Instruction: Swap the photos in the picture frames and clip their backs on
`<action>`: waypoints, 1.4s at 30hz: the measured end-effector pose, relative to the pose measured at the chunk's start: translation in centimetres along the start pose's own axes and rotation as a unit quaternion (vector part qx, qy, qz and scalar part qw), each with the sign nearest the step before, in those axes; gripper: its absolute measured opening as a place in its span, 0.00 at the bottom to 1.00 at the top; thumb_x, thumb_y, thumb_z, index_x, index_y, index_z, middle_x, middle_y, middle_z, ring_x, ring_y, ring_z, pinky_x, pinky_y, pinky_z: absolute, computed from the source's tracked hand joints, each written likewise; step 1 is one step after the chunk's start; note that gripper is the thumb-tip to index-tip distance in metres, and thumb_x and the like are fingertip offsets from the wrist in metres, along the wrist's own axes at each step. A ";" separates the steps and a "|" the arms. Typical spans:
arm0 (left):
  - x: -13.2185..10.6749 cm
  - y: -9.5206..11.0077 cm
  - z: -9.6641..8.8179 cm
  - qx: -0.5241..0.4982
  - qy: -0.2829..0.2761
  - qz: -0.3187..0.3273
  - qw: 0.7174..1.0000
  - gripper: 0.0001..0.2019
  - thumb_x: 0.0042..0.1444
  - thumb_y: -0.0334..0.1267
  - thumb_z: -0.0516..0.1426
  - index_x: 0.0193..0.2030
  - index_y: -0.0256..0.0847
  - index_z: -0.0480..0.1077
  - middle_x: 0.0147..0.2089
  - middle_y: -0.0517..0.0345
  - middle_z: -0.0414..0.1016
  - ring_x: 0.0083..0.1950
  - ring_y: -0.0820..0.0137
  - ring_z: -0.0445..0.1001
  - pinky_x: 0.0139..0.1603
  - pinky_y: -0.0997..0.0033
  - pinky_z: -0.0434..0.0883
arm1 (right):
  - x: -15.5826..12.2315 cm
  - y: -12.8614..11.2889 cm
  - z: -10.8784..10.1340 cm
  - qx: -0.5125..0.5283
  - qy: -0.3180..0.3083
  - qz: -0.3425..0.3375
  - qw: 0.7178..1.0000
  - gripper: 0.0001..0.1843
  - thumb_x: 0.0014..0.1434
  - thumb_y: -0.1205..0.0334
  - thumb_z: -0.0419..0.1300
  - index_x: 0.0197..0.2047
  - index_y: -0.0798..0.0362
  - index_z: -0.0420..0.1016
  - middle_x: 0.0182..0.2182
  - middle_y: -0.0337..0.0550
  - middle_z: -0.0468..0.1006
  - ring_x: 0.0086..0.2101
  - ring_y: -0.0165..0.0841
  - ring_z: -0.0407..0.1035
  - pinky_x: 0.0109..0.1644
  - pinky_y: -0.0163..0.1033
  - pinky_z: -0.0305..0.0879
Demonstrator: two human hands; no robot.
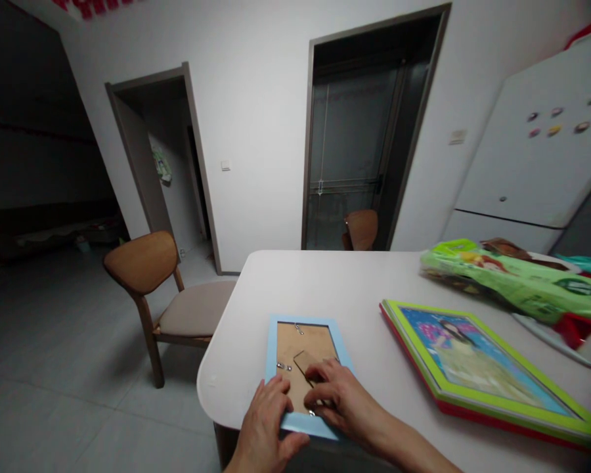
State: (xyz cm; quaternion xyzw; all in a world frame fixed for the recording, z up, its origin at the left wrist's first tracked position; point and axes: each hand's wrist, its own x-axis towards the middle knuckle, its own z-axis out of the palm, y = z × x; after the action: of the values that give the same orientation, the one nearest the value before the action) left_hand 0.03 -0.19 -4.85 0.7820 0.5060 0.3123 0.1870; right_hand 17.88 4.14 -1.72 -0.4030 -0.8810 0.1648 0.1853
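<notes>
A light blue picture frame (272, 341) lies face down near the front edge of the white table, its brown backing board (285, 338) facing up. Small metal clips sit along the board's edges, and a cut-out stand flap (303, 360) shows at its middle. My left hand (268, 420) grips the frame's lower left corner, thumb along the bottom edge and fingers over the left side. Over the lower right of the backing, my right hand (337, 401) is closed with bent fingertips beside the flap and the bottom clip (312, 413). What those fingertips pinch, if anything, is hidden.
To the right, a green-rimmed picture frame (473, 355) rests on a red one. Behind it lies a green plastic package (517, 276) by a plate. The white table (325, 282) has a wooden chair (177, 295) at its left and another chair (362, 230) beyond.
</notes>
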 end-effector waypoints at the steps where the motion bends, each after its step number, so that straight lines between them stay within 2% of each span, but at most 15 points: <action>1: 0.0 -0.1 0.0 -0.002 0.006 0.002 1.000 0.12 0.40 0.37 0.60 0.34 0.41 0.66 0.51 0.48 0.66 0.56 0.57 0.58 0.56 0.50 0.53 | 0.2 0.0 0.2 -0.004 0.002 -0.005 1.000 0.08 0.47 0.63 0.55 0.27 0.43 0.76 0.35 0.40 0.70 0.38 0.33 0.61 0.42 0.39 0.55; 6: -0.2 -0.5 0.2 0.009 0.006 0.010 1.000 0.11 0.42 0.40 0.58 0.34 0.41 0.65 0.50 0.48 0.66 0.56 0.58 0.58 0.56 0.51 0.53 | 0.5 0.0 1.0 -0.004 0.039 0.020 0.999 0.07 0.46 0.64 0.55 0.28 0.46 0.74 0.33 0.39 0.70 0.37 0.32 0.61 0.41 0.38 0.54; 11: 0.0 -0.3 0.2 0.035 -0.019 0.020 0.999 0.13 0.44 0.42 0.57 0.36 0.40 0.64 0.52 0.45 0.64 0.56 0.57 0.58 0.56 0.51 0.54 | 2.6 -0.6 1.5 0.029 0.061 0.054 0.996 0.13 0.46 0.64 0.54 0.36 0.48 0.73 0.36 0.41 0.70 0.38 0.33 0.61 0.42 0.36 0.54; 16: 0.1 -0.1 0.0 0.049 -0.010 0.032 0.998 0.11 0.44 0.42 0.56 0.34 0.40 0.64 0.50 0.46 0.66 0.55 0.57 0.59 0.55 0.51 0.56 | 5.5 -1.2 2.9 -0.016 0.079 0.087 0.993 0.11 0.48 0.67 0.51 0.28 0.52 0.75 0.28 0.43 0.72 0.32 0.31 0.63 0.36 0.33 0.55; 21: 0.0 -0.3 0.0 0.047 0.004 0.044 0.998 0.10 0.44 0.41 0.57 0.32 0.41 0.64 0.49 0.47 0.67 0.54 0.57 0.60 0.54 0.52 0.58 | 6.5 -1.5 3.8 -0.042 0.108 0.119 0.986 0.10 0.47 0.68 0.51 0.25 0.56 0.74 0.26 0.46 0.72 0.30 0.31 0.63 0.34 0.33 0.55; 24: -0.1 -0.7 0.3 0.047 0.008 0.043 0.998 0.11 0.43 0.40 0.58 0.32 0.40 0.63 0.49 0.47 0.67 0.54 0.58 0.60 0.54 0.52 0.58 | 5.9 -0.9 3.0 -0.007 0.113 0.108 0.988 0.11 0.50 0.66 0.49 0.29 0.55 0.74 0.29 0.45 0.72 0.33 0.31 0.64 0.38 0.33 0.56; 27: -0.2 -1.0 0.7 0.049 0.015 0.034 0.998 0.13 0.41 0.39 0.59 0.34 0.40 0.63 0.49 0.47 0.67 0.55 0.58 0.60 0.55 0.52 0.57 | 4.4 0.9 1.0 0.007 0.110 0.121 0.987 0.13 0.50 0.65 0.49 0.35 0.56 0.73 0.34 0.46 0.72 0.37 0.32 0.64 0.42 0.33 0.56; 32: -0.5 -1.0 0.8 0.040 0.022 0.039 0.998 0.14 0.41 0.40 0.60 0.34 0.41 0.62 0.49 0.49 0.67 0.55 0.59 0.60 0.55 0.51 0.57 | 1.8 4.4 -1.4 -0.069 0.052 0.147 0.985 0.12 0.44 0.68 0.51 0.30 0.55 0.74 0.34 0.46 0.71 0.37 0.35 0.63 0.43 0.35 0.55; 36: -0.4 -0.8 0.6 0.042 0.017 0.032 0.998 0.13 0.41 0.39 0.60 0.33 0.41 0.61 0.49 0.50 0.67 0.55 0.59 0.60 0.55 0.51 0.56 | 1.5 5.4 -1.3 -0.104 0.056 0.144 0.983 0.13 0.45 0.70 0.49 0.29 0.54 0.75 0.32 0.46 0.70 0.36 0.34 0.61 0.41 0.34 0.54; 42: -0.2 -0.9 0.5 0.050 0.004 0.037 0.998 0.14 0.42 0.42 0.59 0.34 0.40 0.61 0.49 0.47 0.67 0.55 0.58 0.59 0.55 0.51 0.56 | 2.8 5.1 -0.6 -0.104 0.062 0.134 0.984 0.14 0.48 0.71 0.47 0.30 0.55 0.74 0.31 0.46 0.70 0.35 0.33 0.61 0.39 0.33 0.54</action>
State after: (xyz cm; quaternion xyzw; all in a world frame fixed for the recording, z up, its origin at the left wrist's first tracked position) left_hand -0.31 0.01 -5.87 0.8073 0.4923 0.2966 0.1341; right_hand 19.77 9.58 -2.87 -0.5439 -0.8180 0.0704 0.1733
